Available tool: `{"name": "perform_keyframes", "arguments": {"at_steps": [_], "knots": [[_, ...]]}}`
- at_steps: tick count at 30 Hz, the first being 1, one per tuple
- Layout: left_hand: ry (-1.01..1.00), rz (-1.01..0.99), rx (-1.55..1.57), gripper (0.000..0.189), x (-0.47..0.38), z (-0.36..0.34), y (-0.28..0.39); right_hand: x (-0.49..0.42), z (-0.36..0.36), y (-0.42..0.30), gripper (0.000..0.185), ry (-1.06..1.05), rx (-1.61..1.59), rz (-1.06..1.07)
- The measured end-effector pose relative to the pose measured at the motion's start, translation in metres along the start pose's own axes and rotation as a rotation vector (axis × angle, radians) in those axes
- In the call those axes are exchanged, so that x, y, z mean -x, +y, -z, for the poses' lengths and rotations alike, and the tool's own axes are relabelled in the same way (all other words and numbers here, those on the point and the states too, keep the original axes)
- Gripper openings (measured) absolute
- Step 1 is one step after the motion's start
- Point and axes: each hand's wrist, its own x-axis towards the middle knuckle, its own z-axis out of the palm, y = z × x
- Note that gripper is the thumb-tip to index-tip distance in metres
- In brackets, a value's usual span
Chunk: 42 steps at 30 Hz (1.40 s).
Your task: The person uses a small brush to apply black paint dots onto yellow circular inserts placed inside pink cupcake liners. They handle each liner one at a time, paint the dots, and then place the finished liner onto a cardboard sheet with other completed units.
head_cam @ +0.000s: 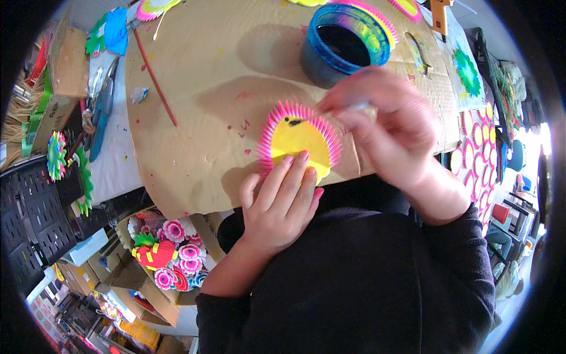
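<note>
A yellow cutout with a spiky pink fringe (294, 139) lies on brown cardboard (190, 146). One small dark green dot marks its upper part. My left hand (283, 199) holds the cutout down, its fingertips resting on the lower yellow area. In my right hand (389, 119), blurred by motion, is a thin applicator (297, 122) whose dark tip is at the cutout beside the dot. Whether the tip touches cannot be told. Behind my right hand stands a round blue-stained tub (311, 57) with dark liquid inside.
A reddish stick (154, 77) and a white-tipped swab (158, 27) lie on the cardboard. A hot glue gun (440, 17) is at the far right. Blue-handled scissors (102, 115) lie left. Many pink-edged cutouts (477, 155) are spread at right; a box of paper flowers (177, 254) sits lower left.
</note>
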Motion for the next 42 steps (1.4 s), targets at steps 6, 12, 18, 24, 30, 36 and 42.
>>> {"name": "perform_keyframes", "arguments": {"at_steps": [6,12,18,24,30,36,42], "knots": [[-0.002,-0.012,0.014,0.026,-0.001,-0.001,-0.003,0.014,-0.042,0.02,0.018,0.048,0.139,0.017],[0.026,-0.017,0.025,0.027,0.001,-0.005,-0.005,0.016,-0.042,0.024,0.018,-0.049,0.188,0.079],[0.042,-0.023,0.035,0.027,0.002,-0.007,-0.006,0.014,-0.047,0.026,0.018,-0.028,0.207,0.053],[0.046,-0.001,0.04,0.02,0.001,-0.005,-0.005,0.011,-0.046,0.022,0.022,-0.154,0.217,0.202],[0.038,0.0,0.036,0.022,0.0,-0.005,-0.004,0.009,-0.045,0.026,0.022,-0.122,0.192,0.152],[0.023,-0.007,0.03,0.024,0.0,-0.005,-0.004,0.024,-0.02,0.015,0.021,0.028,0.299,-0.032],[0.026,0.008,0.024,0.02,0.0,-0.006,-0.004,0.038,-0.02,0.021,0.019,-0.039,0.318,-0.076]]}}
